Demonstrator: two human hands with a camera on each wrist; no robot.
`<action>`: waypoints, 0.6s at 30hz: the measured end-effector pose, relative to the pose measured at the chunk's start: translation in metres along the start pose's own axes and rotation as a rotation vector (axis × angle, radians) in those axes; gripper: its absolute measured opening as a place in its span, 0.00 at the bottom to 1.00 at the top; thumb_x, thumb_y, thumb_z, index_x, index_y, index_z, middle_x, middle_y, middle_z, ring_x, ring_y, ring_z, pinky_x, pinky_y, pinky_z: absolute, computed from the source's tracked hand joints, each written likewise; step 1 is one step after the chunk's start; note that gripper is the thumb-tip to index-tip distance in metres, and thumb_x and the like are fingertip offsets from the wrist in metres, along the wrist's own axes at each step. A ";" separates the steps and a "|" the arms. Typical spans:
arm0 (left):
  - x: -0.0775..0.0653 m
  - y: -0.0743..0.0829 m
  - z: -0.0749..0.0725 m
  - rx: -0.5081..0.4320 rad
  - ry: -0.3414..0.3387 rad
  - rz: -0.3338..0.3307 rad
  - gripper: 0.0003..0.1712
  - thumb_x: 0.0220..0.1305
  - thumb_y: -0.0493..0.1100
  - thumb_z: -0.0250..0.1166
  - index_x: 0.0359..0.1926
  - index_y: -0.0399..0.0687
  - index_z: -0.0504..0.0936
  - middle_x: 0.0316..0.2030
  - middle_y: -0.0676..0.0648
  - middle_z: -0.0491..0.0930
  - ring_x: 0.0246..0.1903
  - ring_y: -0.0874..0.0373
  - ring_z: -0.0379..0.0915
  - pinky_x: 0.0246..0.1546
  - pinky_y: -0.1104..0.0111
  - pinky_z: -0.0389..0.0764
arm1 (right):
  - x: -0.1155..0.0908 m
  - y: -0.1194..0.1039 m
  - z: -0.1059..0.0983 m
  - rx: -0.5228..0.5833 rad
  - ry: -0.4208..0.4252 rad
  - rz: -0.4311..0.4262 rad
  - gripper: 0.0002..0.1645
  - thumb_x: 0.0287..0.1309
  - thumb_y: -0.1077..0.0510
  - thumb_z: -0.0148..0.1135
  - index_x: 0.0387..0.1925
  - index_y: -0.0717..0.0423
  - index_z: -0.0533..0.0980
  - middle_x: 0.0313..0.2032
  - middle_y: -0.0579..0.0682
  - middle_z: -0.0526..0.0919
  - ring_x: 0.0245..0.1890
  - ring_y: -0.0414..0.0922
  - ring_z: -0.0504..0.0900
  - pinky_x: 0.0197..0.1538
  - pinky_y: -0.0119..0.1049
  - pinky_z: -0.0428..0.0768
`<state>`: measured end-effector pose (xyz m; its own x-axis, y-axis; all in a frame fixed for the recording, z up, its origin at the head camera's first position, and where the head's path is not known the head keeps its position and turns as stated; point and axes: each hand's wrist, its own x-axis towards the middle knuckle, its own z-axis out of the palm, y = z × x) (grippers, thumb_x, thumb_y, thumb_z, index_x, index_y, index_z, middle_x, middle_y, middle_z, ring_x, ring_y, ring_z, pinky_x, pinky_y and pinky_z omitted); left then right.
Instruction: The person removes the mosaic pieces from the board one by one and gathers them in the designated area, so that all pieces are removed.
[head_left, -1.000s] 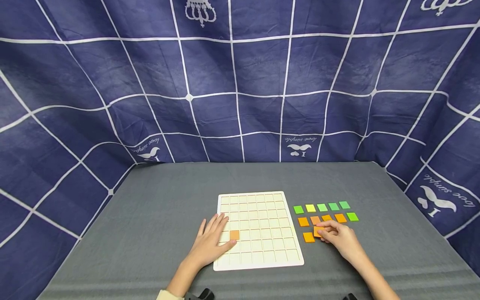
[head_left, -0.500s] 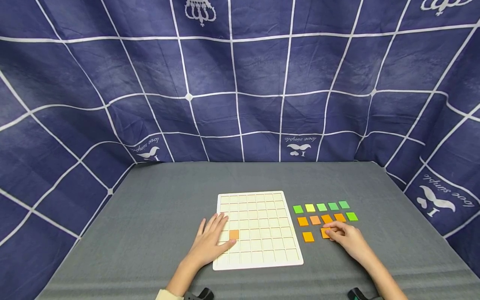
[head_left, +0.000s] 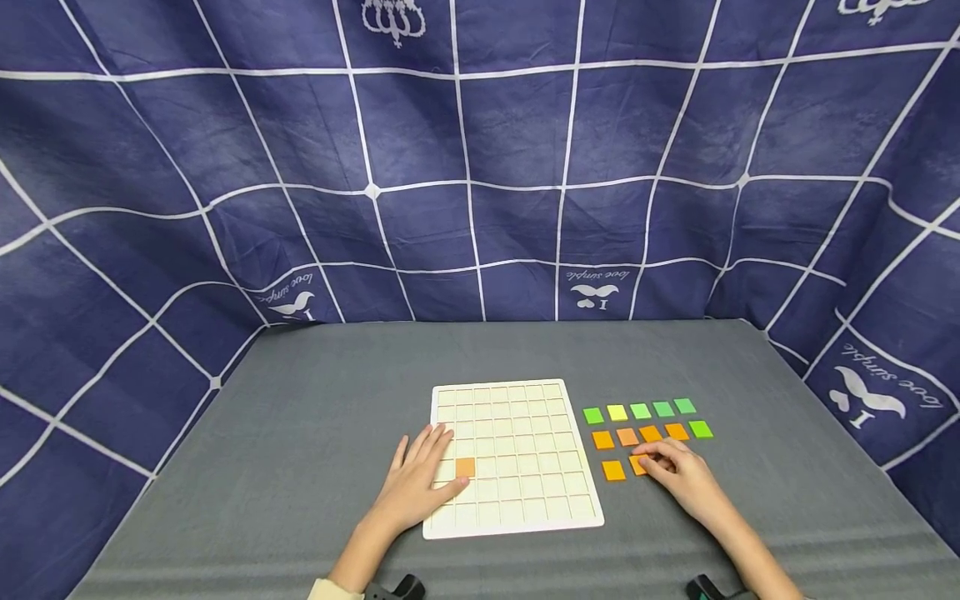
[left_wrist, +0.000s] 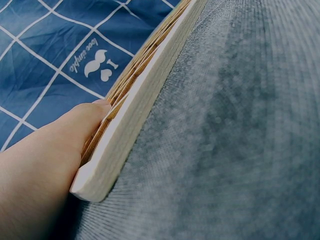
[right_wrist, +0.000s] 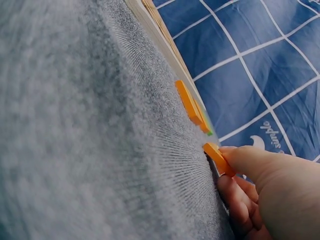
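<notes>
A cream board with a grid of shallow square cells lies on the grey cloth. My left hand rests over its left edge with fingers spread, and the thumb reaches the lower edge of a light-orange tile set in one cell. In the left wrist view the thumb lies over the board's rim. To the right of the board, my right hand pinches a small orange square tile by thumb and fingers, low over the cloth. Part of that tile is hidden by the fingers.
Beside the held tile lies another orange tile. Behind are a row of orange tiles ending in a green tile, and a back row of green tiles with one yellow tile. A blue curtain stands behind the table.
My right hand has shifted the pinched orange tile right, then back left toward the neighbouring orange tile. The left hand stays in place on the board. The head view has tilted slightly.
</notes>
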<state>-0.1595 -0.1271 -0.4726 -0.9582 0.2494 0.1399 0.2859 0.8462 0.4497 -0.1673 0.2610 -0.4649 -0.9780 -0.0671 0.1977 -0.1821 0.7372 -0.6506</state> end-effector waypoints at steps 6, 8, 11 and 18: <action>0.000 0.000 -0.001 0.000 0.004 0.003 0.45 0.54 0.70 0.53 0.67 0.50 0.60 0.68 0.49 0.56 0.69 0.52 0.45 0.67 0.48 0.37 | 0.000 0.000 0.002 -0.035 0.040 -0.051 0.04 0.52 0.57 0.63 0.32 0.47 0.81 0.28 0.41 0.73 0.19 0.29 0.64 0.23 0.25 0.66; 0.000 0.000 -0.002 0.000 0.007 0.004 0.45 0.54 0.70 0.53 0.67 0.50 0.60 0.68 0.48 0.56 0.69 0.52 0.45 0.67 0.48 0.38 | 0.000 0.000 0.003 -0.041 0.048 -0.058 0.04 0.51 0.58 0.64 0.32 0.47 0.81 0.28 0.41 0.73 0.19 0.29 0.64 0.23 0.25 0.65; 0.000 0.000 -0.002 0.000 0.009 0.005 0.45 0.54 0.69 0.53 0.67 0.50 0.60 0.68 0.48 0.56 0.69 0.52 0.45 0.67 0.48 0.38 | 0.000 -0.001 0.003 -0.035 0.050 -0.048 0.05 0.52 0.58 0.63 0.33 0.48 0.81 0.28 0.42 0.73 0.19 0.29 0.64 0.23 0.25 0.65; 0.000 0.000 -0.001 0.002 0.009 0.004 0.46 0.54 0.70 0.53 0.66 0.50 0.60 0.68 0.49 0.56 0.69 0.52 0.46 0.67 0.48 0.38 | -0.001 0.000 0.003 -0.007 0.107 -0.012 0.06 0.55 0.58 0.61 0.35 0.50 0.81 0.30 0.44 0.75 0.22 0.28 0.66 0.25 0.25 0.68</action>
<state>-0.1593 -0.1276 -0.4719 -0.9569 0.2490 0.1494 0.2900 0.8459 0.4476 -0.1665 0.2587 -0.4671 -0.9592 -0.0045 0.2827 -0.1929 0.7415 -0.6427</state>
